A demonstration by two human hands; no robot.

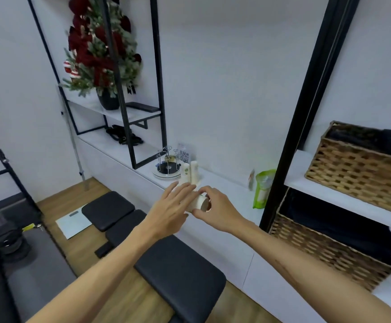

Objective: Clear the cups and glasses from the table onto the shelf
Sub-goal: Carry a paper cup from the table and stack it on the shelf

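A: So, in the head view we hold a paper cup [199, 202] on its side in front of us. Our right hand [215, 210] pinches it near the bottom, thumb below and fingers curled above.

B: And our left hand [171, 206]?

A: It is wide, with straight fingers laid against the cup's other end. We think it only steadies the cup, or a sleeve of cups; the blur does not let us tell which.

B: Why sideways?

A: We judge that it is carried toward the two stacks [190, 172] which stand upright on the white ledge [227, 190], just behind our hands. The cup is over the ledge's edge, not yet put down.

B: What else stands on this ledge?

A: A wire rack [167, 163] on plates beside the stacks, and a green packet [263, 190] near the black post [306, 117]. Further left a black frame holds a decorated tree [101, 47] in a dark pot. At right, wicker baskets [357, 164] sit on white shelves.

B: And below?

A: A black padded bench [178, 269] on a wooden floor, just before the ledge. We see no table here.
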